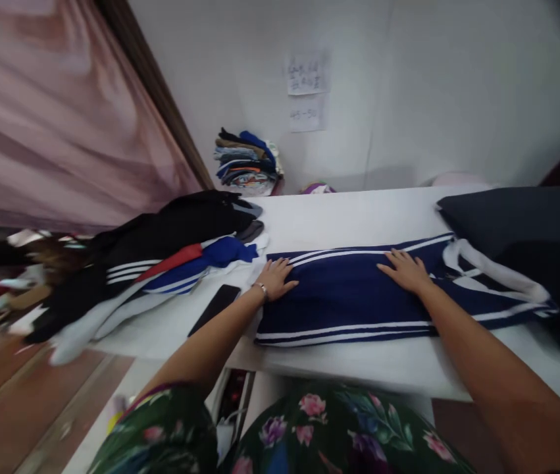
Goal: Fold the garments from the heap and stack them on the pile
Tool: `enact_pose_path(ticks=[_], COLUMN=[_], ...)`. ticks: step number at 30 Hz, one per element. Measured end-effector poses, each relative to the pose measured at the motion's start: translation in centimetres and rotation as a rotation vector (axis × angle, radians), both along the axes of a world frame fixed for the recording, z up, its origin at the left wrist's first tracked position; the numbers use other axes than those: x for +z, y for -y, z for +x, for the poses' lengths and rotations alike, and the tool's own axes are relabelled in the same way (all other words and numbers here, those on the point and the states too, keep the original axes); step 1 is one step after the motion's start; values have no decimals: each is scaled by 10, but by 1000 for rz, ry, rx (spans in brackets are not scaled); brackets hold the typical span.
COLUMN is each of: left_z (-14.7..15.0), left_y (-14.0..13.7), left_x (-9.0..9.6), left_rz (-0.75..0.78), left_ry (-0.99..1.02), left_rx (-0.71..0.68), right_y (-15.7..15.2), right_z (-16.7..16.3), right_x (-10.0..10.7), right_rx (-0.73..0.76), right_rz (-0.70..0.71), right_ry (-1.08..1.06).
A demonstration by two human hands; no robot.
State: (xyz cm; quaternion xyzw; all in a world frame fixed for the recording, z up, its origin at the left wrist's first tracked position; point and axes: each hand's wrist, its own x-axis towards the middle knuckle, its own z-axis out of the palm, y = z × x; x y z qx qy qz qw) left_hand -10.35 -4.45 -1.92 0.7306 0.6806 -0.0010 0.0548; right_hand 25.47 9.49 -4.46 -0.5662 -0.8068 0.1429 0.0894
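Observation:
A navy shirt (pixel 339 293) with white double stripes along its long edges lies folded lengthwise on the white table (pixel 349 217). Its white collar (pixel 501 270) points to the right. On the left end of the shirt my left hand (pixel 274 280) rests flat, fingers spread, a bracelet at the wrist. My right hand (pixel 407 271) lies open on the cloth nearer the collar, palm down. Neither hand grips the fabric. Just left of my left forearm sits a black phone (pixel 215 308).
A loose heap of clothes (pixel 181 230), black, red, blue and white, covers the table's left end. Dark folded clothing (pixel 521 217) lies at the right. A folded clothes stack (pixel 247 161) stands by the wall under paper notes (pixel 308 76). A pink curtain (pixel 62 112) hangs at left.

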Motion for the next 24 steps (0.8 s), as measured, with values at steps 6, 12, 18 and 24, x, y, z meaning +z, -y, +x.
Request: enact_pose_path(ticks=[6, 12, 18, 24], left_z=[-12, -22, -12, -10], left_y=[30, 87, 97, 93], left_x=[5, 0, -4, 3], left_rz=[183, 403, 262, 260], left_ry=[113, 445, 489, 432], left_rx=[136, 719, 781, 793], right_y=[-13, -16, 2, 62], right_z=[15, 17, 16, -20], right_x=[-34, -39, -26, 0], right_rx=[21, 29, 11, 395], right_rz=[84, 98, 251, 290], right_ry=[59, 62, -165, -345])
